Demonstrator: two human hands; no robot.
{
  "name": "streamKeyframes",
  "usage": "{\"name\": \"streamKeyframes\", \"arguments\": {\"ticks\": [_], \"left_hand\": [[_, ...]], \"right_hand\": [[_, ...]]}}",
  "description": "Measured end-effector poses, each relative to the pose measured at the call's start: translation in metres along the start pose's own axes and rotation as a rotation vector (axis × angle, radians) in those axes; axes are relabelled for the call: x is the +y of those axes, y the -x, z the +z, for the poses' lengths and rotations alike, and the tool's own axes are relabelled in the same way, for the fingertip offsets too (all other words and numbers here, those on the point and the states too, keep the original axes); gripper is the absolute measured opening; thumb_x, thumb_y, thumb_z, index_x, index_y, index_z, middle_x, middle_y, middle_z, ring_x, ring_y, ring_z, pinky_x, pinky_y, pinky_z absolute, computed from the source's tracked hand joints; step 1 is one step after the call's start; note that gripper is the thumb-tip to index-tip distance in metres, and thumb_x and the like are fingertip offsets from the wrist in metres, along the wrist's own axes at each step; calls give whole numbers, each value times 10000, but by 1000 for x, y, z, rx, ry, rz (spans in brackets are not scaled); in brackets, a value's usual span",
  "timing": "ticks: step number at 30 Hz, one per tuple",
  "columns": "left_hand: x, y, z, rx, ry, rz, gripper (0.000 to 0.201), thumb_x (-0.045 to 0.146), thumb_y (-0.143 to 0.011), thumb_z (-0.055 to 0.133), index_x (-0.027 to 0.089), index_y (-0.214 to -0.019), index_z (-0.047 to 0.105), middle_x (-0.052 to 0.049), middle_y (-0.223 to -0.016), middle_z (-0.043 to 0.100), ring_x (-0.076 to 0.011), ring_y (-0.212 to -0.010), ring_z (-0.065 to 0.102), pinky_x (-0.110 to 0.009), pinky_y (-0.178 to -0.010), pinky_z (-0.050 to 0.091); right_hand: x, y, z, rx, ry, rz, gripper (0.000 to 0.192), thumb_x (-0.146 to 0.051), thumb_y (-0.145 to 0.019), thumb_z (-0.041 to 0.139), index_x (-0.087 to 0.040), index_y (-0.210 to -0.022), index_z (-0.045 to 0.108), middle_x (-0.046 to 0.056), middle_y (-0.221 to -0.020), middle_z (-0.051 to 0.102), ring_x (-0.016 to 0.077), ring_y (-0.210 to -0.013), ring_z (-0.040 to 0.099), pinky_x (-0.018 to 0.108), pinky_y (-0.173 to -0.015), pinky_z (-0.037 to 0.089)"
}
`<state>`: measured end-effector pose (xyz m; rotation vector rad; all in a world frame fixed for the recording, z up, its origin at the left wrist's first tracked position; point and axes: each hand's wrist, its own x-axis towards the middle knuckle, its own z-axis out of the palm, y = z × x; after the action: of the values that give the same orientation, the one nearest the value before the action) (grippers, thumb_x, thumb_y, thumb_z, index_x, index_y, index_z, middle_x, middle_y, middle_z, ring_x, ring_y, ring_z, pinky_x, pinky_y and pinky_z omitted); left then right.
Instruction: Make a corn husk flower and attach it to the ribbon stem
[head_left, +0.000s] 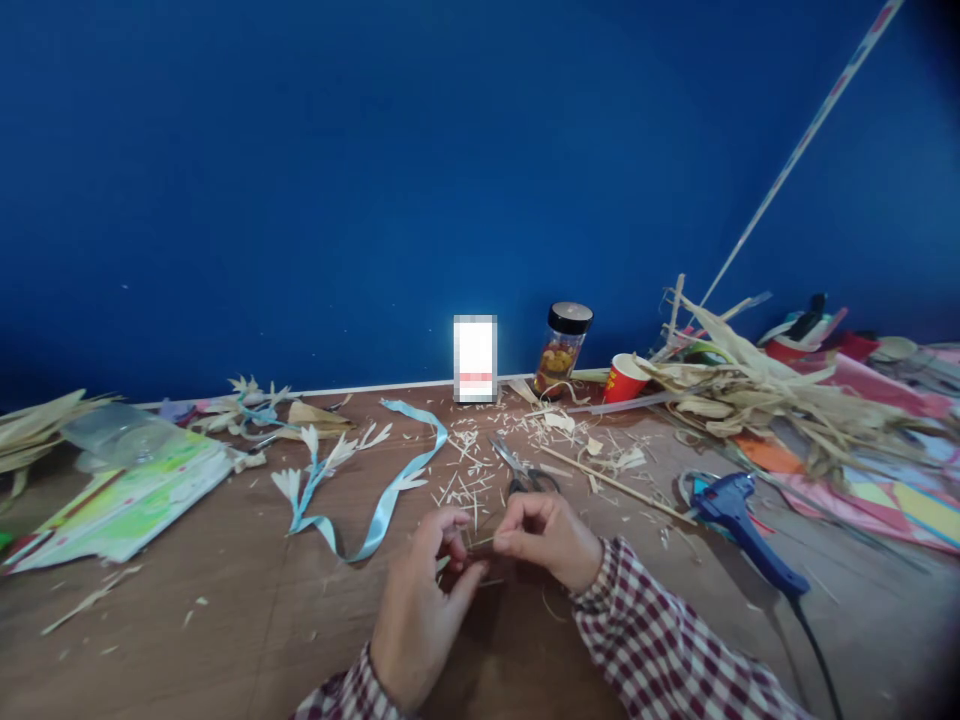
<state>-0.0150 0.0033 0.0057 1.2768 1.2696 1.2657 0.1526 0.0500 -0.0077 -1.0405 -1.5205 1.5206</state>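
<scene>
Checked sleeves (651,625), curled hands (427,605) (553,540), thin straw (481,544)

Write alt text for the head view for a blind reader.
A person's left hand and right hand nearly meet over a brown table, a thin strand between them. Scissors lie beyond among pale scraps, with a light-blue ribbon at left and a blue glue gun at right.

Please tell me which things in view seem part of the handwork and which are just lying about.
Probably in the work:
thin straw-coloured strip at the right hand
black-handled metal scissors
light-blue ribbon with white petal-like pieces

Probably just lying about:
black-lidded clear jar
red paper cup
green-and-white printed sheet
</scene>
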Motion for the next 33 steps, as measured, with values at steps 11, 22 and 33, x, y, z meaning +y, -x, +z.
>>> {"name": "streamKeyframes", "arguments": {"ticks": [11,22,33], "left_hand": [[10,-2,-4,-37,-202,120,107,177,-676,630,242,-697,712,-47,-693,568,-182,-656,503,-235,-609,377],[-1,-5,-7,-104,-74,-182,183,323,-754,545,194,-673,646,-2,-617,598,-148,-631,531,-211,-612,395],[-3,-7,-12,-141,-295,-173,199,375,-722,558,191,-743,630,14,-648,617,-159,-633,536,-233,-600,381]], "right_hand": [[-9,-1,-7,33,233,-89,167,-317,-658,671,-153,-638,647,-14,-591,552,94,-532,457,211,-498,360],[-17,-2,-11,61,372,-211,113,-241,-748,577,-166,-768,659,15,-703,605,131,-657,535,240,-617,403],[-18,-1,-1,189,511,-327,61,-133,-748,556,-166,-736,606,3,-709,550,116,-641,499,226,-592,394]]}}
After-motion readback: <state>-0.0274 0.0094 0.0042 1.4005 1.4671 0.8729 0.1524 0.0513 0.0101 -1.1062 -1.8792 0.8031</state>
